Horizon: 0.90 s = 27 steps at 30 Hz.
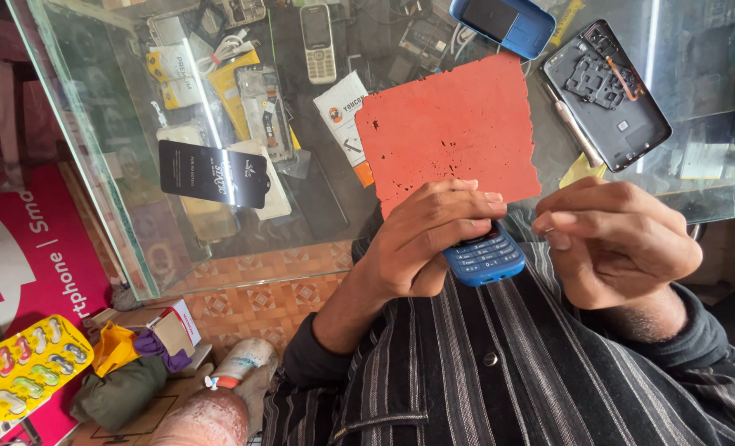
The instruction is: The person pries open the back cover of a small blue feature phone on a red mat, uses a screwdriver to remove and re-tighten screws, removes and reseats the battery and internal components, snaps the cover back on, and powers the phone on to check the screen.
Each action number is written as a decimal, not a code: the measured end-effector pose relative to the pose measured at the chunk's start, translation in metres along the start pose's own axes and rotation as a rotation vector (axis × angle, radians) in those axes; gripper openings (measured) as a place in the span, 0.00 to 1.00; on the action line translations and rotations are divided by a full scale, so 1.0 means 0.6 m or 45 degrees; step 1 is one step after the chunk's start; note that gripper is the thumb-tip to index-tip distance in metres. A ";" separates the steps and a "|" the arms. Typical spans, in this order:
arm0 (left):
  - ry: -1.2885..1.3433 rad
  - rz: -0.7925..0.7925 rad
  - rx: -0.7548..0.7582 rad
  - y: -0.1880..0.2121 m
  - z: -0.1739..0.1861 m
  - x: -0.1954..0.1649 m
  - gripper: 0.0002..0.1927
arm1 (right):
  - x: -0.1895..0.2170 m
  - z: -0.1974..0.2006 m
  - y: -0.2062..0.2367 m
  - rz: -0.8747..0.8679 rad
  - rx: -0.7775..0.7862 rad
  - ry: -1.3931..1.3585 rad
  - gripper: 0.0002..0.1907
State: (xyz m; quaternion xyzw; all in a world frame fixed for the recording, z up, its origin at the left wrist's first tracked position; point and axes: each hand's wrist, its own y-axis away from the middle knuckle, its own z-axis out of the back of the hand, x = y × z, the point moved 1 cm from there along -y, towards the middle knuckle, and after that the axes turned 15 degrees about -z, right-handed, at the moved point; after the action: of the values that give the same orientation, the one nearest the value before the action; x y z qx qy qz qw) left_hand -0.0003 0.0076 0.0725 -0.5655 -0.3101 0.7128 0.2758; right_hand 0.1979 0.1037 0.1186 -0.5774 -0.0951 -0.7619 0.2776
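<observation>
- Striped shirt (499, 363) closest to cam.
- L hand (421, 239) gripping blue keypad phone (484, 256), held over lap below red mat (450, 128).
- R hand (615, 239) fingertips pinched; held item too small to tell.

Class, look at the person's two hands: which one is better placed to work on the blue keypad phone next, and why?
Probably the right hand: the left hand is wrapped around the blue keypad phone, while the right's pinched fingertips hover beside it.

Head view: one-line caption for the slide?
Left hand grips a blue keypad phone while right hand pinches something tiny beside it, above a red mat on a glass counter.
</observation>
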 end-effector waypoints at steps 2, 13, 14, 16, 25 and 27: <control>-0.019 -0.009 0.004 -0.001 0.001 -0.001 0.24 | 0.001 0.000 0.000 -0.088 0.002 -0.015 0.03; 0.780 0.977 -0.438 0.037 -0.017 0.005 0.23 | -0.020 -0.010 0.010 -0.425 0.132 -0.316 0.07; 0.914 1.054 -0.489 0.040 -0.017 0.012 0.28 | -0.023 -0.012 0.008 -0.424 0.154 -0.284 0.07; 1.117 1.097 -0.539 0.044 -0.017 0.017 0.34 | -0.027 -0.015 0.005 -0.418 0.201 -0.221 0.07; 1.034 1.021 -0.462 0.043 -0.018 0.002 0.39 | -0.024 -0.019 0.003 -0.431 0.184 -0.090 0.09; 0.976 1.011 -0.431 0.040 -0.017 -0.003 0.39 | -0.024 -0.019 0.002 -0.407 0.191 -0.047 0.08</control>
State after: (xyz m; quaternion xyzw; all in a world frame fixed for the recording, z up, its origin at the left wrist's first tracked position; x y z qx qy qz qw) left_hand 0.0088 -0.0080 0.0539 -0.8926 -0.0617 0.4464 -0.0146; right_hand 0.1917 0.1018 0.1014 -0.5463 -0.2475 -0.7765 0.1933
